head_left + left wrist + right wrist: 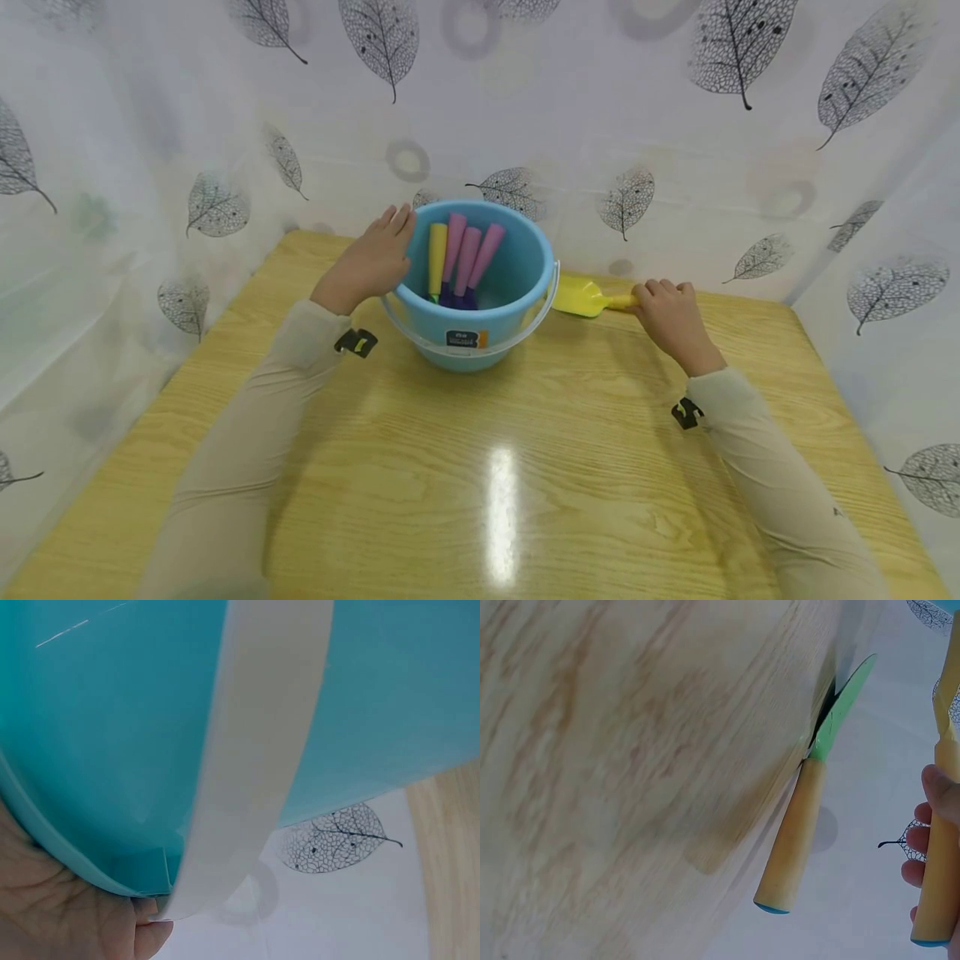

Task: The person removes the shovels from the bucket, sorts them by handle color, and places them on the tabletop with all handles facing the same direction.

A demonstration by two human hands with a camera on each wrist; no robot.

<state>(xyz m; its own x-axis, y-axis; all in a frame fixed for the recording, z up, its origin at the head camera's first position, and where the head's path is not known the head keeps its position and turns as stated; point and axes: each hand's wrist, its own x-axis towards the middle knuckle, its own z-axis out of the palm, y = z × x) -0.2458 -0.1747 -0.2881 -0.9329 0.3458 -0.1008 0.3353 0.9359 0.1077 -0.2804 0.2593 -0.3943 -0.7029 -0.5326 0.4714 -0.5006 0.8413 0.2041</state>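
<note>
A light blue bucket (480,302) stands on the table with its white handle (495,343) hanging down in front. Inside lean a yellow grip (437,254) and three pink-purple grips (467,258); their lower ends are partly hidden. My left hand (375,260) rests against the bucket's left rim, fingers extended. In the left wrist view its palm (60,907) touches the rim. To the bucket's right, my right hand (671,321) grips a yellow toy shovel (579,297) by its handle (937,892). The right wrist view also has a green-bladed tool (795,825) with a yellow handle, near the table edge.
The wood-grain table (420,467) has a glossy surface. A white curtain (540,125) with leaf prints hangs close behind it and along both sides. I cannot make out the green-bladed tool in the head view.
</note>
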